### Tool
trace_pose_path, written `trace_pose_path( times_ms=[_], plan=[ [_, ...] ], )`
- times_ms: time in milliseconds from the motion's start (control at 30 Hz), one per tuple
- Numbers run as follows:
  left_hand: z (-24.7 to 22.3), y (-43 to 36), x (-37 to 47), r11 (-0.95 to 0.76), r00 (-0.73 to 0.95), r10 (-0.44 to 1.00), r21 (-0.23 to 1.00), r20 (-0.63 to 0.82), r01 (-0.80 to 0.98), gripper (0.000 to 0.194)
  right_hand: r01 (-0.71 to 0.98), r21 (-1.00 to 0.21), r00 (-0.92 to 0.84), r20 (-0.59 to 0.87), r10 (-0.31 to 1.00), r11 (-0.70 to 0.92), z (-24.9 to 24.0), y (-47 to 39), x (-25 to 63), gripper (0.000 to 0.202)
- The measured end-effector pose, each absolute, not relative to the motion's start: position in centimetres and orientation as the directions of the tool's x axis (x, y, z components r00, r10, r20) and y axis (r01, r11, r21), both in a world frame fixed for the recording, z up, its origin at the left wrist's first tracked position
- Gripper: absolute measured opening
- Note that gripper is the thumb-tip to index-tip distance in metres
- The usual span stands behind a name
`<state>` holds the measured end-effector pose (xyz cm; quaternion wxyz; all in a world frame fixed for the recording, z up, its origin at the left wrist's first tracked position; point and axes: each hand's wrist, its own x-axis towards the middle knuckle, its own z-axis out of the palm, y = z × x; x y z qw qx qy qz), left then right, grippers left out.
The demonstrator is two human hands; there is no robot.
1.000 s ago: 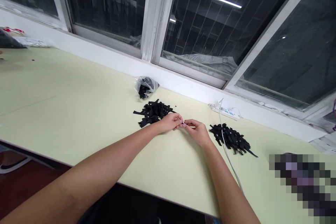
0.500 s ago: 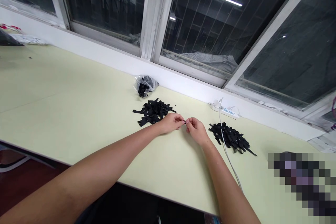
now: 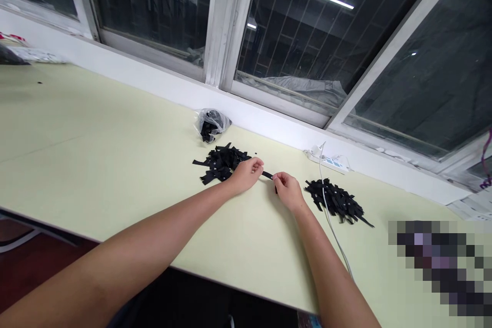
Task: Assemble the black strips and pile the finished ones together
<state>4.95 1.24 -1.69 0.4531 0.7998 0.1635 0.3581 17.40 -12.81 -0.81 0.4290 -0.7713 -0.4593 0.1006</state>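
Observation:
A short black fabric strip (image 3: pixel 267 175) is pinched between the thumb and fingers of my right hand (image 3: pixel 289 190). Its free end points left, and a bit of it hangs below my right fingertips. Close to that left end is my left hand (image 3: pixel 246 173), its fingers loosely curled with a gap between thumb and index finger. Just behind and left of it lies a pile of black strips (image 3: pixel 223 160), some with small pale spots. To the right of my right hand spreads a second pile of similar strips (image 3: pixel 335 200).
A clear plastic bag (image 3: pixel 212 125) with black pieces stands by the wall. A white cable (image 3: pixel 331 220) crosses the right pile from a power strip (image 3: pixel 330 163) under the windows. A blurred-out dark item (image 3: pixel 442 261) lies far right on the pale table (image 3: pixel 126 164).
My left hand has drawn slightly left and up, away from my right fingertips, and its fingers have loosened. More of the black strip now shows between my hands. My right hand stays nearly still.

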Motion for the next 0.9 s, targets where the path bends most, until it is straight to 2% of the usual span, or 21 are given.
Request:
trace_pose_path(
  times_ms=[100,233,333,433,667,900],
  plan=[
    [-0.8,1.1,4.3,-0.631,0.661,0.576,0.776,0.481,-0.015,0.029,0.691,-0.675,0.575,0.293,0.764,-0.261,-0.8,-12.9,17.5,0.030],
    [-0.6,-0.2,3.6,-0.669,0.812,0.429,0.743,0.395,-0.008,0.042,0.783,-0.569,0.515,0.370,0.773,-0.250,-0.7,-12.9,17.0,0.029],
    [-0.9,-0.9,3.5,-0.744,0.855,0.342,0.668,0.389,-0.007,0.036,0.825,-0.523,0.452,0.385,0.804,-0.213,-0.7,-12.5,16.2,0.027],
    [-1.1,-0.8,3.5,-0.774,0.852,0.321,0.632,0.413,-0.015,0.028,0.846,-0.509,0.396,0.396,0.828,-0.161,-0.5,-12.3,15.4,0.024],
    [-1.0,-0.3,3.8,-0.698,0.856,0.349,0.716,0.381,-0.035,0.028,0.870,-0.490,0.295,0.418,0.859,-0.060,0.0,-12.5,15.0,0.024],
    [-0.7,-0.5,4.2,-0.599,0.836,0.457,0.800,0.304,0.036,0.030,0.878,-0.476,0.270,0.417,0.868,-0.044,0.2,-12.4,14.5,0.027]
  ],
)
